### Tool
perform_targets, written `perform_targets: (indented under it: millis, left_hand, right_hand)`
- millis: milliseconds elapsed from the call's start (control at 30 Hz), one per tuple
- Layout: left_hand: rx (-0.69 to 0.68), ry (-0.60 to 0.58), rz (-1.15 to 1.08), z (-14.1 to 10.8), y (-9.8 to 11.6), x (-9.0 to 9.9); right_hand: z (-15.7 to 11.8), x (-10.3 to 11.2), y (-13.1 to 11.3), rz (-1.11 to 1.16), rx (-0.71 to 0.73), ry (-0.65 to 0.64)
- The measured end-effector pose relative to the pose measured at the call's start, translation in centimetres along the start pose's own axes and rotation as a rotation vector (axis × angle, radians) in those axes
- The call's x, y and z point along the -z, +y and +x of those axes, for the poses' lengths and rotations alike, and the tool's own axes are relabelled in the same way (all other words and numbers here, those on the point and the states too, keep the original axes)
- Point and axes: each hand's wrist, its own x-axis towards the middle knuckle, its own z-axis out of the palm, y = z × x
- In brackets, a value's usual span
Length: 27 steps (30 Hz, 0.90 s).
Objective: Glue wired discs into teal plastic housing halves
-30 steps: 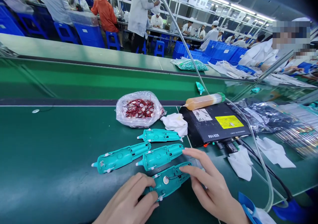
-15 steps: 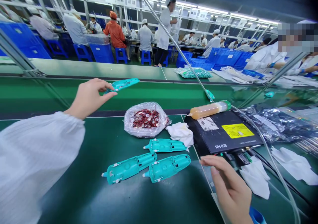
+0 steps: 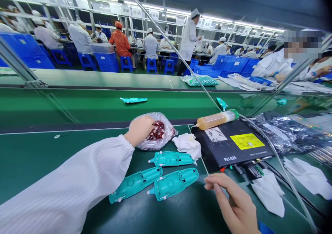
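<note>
A clear plastic bag (image 3: 169, 132) of small silvery discs with dark red wires stands on the green table (image 3: 33, 171). My left hand (image 3: 141, 128) reaches into its left side; the fingertips are hidden among the parts. Three teal plastic shells lie in front of the bag: an upper one (image 3: 172, 159), a lower right one (image 3: 176, 183) and a lower left one (image 3: 136, 183) partly covered by my left sleeve. To their right hovers my right hand (image 3: 230, 203), thumb and index finger close together; whether something small is between them is unclear.
A teal piece (image 3: 133, 100) lies on the green belt (image 3: 85, 106), another (image 3: 221, 103) farther right. An amber tube (image 3: 216, 119) rests on the black RH-928 box (image 3: 233, 151). White cloths, cables and plastic bags fill the right side. People in white coats work behind.
My left hand has let go of the teal piece, which now lies on the belt, and has moved right and down into the bag. My right hand has shifted slightly down and left.
</note>
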Motion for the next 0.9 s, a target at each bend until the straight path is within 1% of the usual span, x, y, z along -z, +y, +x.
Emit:
perform_targets:
  millis: [100,200,267,467,600,667,767,833,900]
  left_hand:
    - [-0.001,-0.035,0.014,0.1,0.1,0.1]
    - [-0.001,-0.063,0.011,-0.4,0.1,0.8]
    - [0.018,-0.060,0.008,-0.9,0.1,1.2]
    - [0.077,0.038,-0.025,-1.9,-1.1,2.6]
    - [0.095,0.112,-0.073,-2.5,-1.7,4.3]
    - [0.090,0.158,-0.124,-3.1,-1.2,5.4]
    - [0.044,0.182,-0.247,-4.6,0.7,6.7]
    - [-0.017,0.148,-0.373,-6.0,2.4,6.9]
    - [-0.116,0.104,-0.542,-7.7,4.1,6.7]
  right_hand:
    - [0.1,0.0,0.0,-0.007,0.012,-0.019]
    - [0.1,0.0,0.1,-0.019,0.034,-0.033]
    - [0.1,0.0,0.2,-0.020,0.036,-0.040]
    - [0.0,-0.1,0.2,-0.011,0.036,-0.056]
    - [0.3,0.1,-0.1,-0.049,0.068,-0.073]
    - [0.8,0.4,-0.5,-0.082,0.104,-0.090]
    - [1.8,0.7,-1.7,-0.148,0.158,-0.110]
    - [2.6,0.6,-2.7,-0.182,0.160,-0.122]
    - [3.2,0.1,-3.6,-0.161,0.121,-0.140]
